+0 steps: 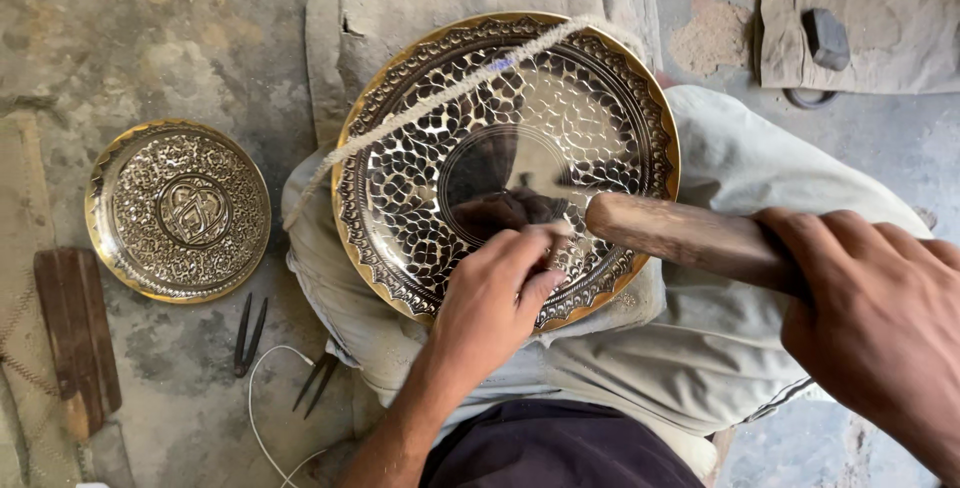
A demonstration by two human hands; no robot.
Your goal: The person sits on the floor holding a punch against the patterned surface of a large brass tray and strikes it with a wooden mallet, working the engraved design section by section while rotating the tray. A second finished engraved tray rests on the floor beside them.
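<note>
A large round brass plate [400,108] with engraved patterns rests on my lap, held down by a cord [440,98] that crosses its upper left. My left hand [495,293] rests on the plate's lower rim, fingers pinched on a small tool that is mostly hidden; its tip touches the plate near the centre. My right hand [880,323] grips the wooden handle of a mallet [690,238], whose end hovers just right of my left fingers, over the plate's lower right.
A smaller engraved brass plate [178,210] lies on the floor at left. A wooden block [78,333] lies further left. Thin metal punches [250,333] and a white wire [262,398] lie below it. A dark hammer head [826,38] sits on cloth at top right.
</note>
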